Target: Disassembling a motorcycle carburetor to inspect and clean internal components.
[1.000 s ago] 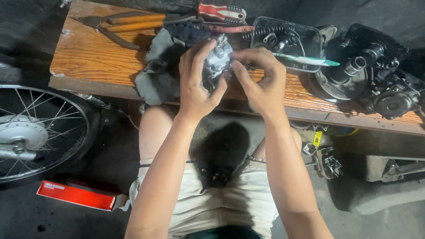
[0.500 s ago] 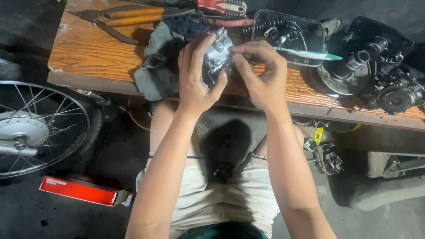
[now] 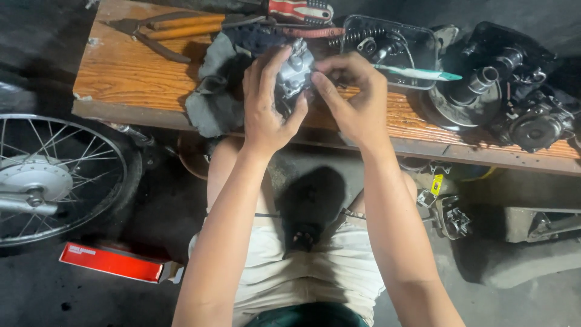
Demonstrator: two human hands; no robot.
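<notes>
So the person is sitting at a low wooden bench (image 3: 121, 66) with a small silvery metal engine part (image 3: 295, 72), looks like a carburetor body, held up just above the bench edge. The left hand (image 3: 266, 109) is wrapped snugly around it from the near side, fingers curled over the top, so that's a firm hold. The right hand (image 3: 357, 103) is pinched in narrow at the part's right side, fingertips touching it; can't tell if there's a tiny screw or piece between them, too small to see.

As for progress, it reads like mid-job. The part is off whatever it belongs to and sits in the hands, not on the bench. A grey rag (image 3: 212, 91) lies bunched just behind and left of it. A clear plastic tray (image 3: 423, 42) holds springs and small loose bits, with a toothbrush (image 3: 417, 73) laid across it, so a fair amount looks stripped down and nothing looks put back together yet. A dark engine block (image 3: 508, 91) sits at the right end, pliers (image 3: 163, 30) and a red-handled screwdriver (image 3: 299, 10) at the far edge. A spoked wheel (image 3: 54, 175) and a red box (image 3: 109, 262) are down on the floor to the left.
</notes>
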